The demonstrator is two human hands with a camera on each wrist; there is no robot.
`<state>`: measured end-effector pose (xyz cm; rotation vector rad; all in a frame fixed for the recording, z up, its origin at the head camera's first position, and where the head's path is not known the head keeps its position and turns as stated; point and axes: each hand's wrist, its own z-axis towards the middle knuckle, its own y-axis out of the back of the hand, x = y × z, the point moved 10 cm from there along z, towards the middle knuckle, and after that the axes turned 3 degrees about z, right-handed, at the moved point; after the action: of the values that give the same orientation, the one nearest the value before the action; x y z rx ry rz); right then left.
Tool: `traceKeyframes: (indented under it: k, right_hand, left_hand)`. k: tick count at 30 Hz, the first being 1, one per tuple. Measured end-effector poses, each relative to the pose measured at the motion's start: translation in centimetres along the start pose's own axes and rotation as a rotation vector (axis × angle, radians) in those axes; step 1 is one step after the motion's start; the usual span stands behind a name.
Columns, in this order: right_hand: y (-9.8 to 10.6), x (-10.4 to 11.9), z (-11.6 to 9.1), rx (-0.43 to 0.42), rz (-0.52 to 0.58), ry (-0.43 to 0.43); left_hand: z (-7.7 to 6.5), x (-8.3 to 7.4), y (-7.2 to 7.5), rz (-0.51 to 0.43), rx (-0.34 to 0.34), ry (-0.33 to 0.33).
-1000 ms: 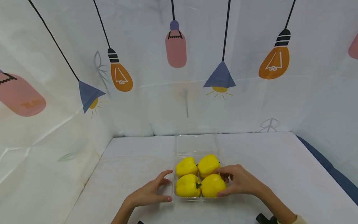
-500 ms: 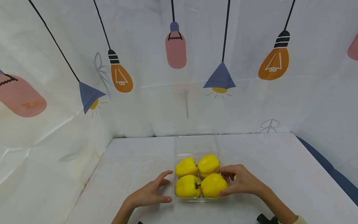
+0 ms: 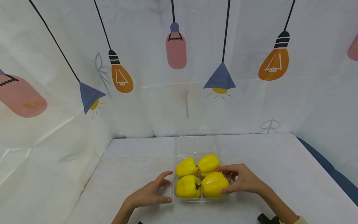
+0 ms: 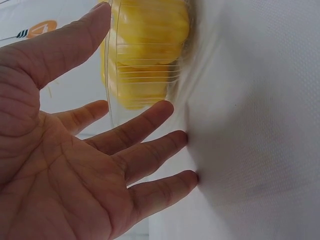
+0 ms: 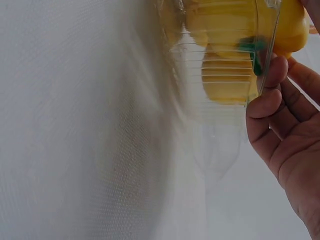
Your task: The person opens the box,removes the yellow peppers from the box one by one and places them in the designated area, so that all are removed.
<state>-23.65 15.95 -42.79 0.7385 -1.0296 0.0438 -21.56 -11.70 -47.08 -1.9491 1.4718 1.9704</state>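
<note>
A clear plastic clamshell box [image 3: 195,199] stands on the white table, its lid [image 3: 195,144] folded back. Inside are several yellow bell peppers, among them a back-left one [image 3: 186,167], a back-right one [image 3: 208,165] and a front-left one [image 3: 188,186]. My right hand [image 3: 241,179] grips the front-right yellow bell pepper [image 3: 214,185] between thumb and fingers at the box's right side. In the right wrist view that pepper bulges over the rim, and curled fingertips [image 5: 265,104] lie against the box edge. Fingers spread, my left hand [image 3: 149,192] stays just left of the box, holding nothing.
White table cloth [image 3: 134,161] surrounds the box. Behind it hangs a white sheet [image 3: 156,105] printed with lamps and bulbs. A dark blue strip [image 3: 330,168] runs along the right table edge. A black device [image 3: 267,218] sits near my right wrist.
The front-right bell pepper has shifted slightly up and to the right with my right hand. My left hand and the other peppers have hardly moved.
</note>
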Motion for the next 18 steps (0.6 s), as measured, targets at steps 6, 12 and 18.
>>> traceKeyframes:
  k: [6, 12, 18]
  right_hand:
    - [0.1, -0.4, 0.0, 0.013, 0.041, -0.015]
    - [0.3, -1.2, 0.1, 0.032, 0.113, -0.059]
    - [0.7, -1.6, 0.0, 0.046, 0.182, -0.077]
  left_hand:
    - [0.1, 0.0, 0.0, -0.007, 0.006, 0.005]
    - [0.1, 0.1, 0.0, -0.006, 0.004, 0.003]
    - [0.1, 0.1, 0.0, -0.002, 0.002, 0.002]
